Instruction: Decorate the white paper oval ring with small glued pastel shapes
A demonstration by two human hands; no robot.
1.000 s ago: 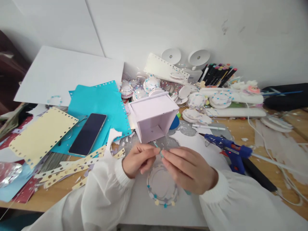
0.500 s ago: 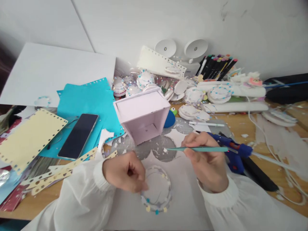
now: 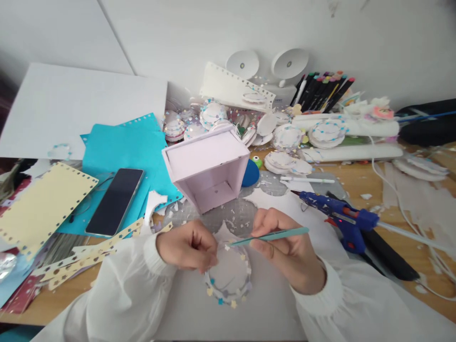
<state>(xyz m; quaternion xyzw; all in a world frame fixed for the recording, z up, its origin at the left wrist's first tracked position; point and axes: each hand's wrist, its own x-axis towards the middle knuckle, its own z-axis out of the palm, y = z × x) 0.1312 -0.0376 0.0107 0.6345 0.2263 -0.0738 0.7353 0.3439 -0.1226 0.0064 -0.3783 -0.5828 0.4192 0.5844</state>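
A round white paper piece [image 3: 233, 273], ringed with small blue, cream and lilac paper shapes, lies on a white sheet [image 3: 263, 313] in front of me. My left hand [image 3: 188, 246] is closed in a pinch at its upper left rim. In my right hand [image 3: 287, 251] is a pair of teal tweezers [image 3: 276, 236], gripped between thumb and fingers. Their tips point left and reach the top of the ring, by a tiny whitish bit [image 3: 227, 246]. Whether the tips hold that bit is too small to tell.
A pale pink box [image 3: 208, 154] stands beyond my hands. To the right lies a blue glue gun [image 3: 342, 216]. At left are a phone [image 3: 116, 202], blue sheets [image 3: 124, 147] and a punched yellow sheet [image 3: 44, 204]. Several decorated white discs [image 3: 288, 136] are piled behind.
My right hand has brought the tweezers left and down, from above the white sheet to the ring's top edge. My left hand stays at the ring's rim.
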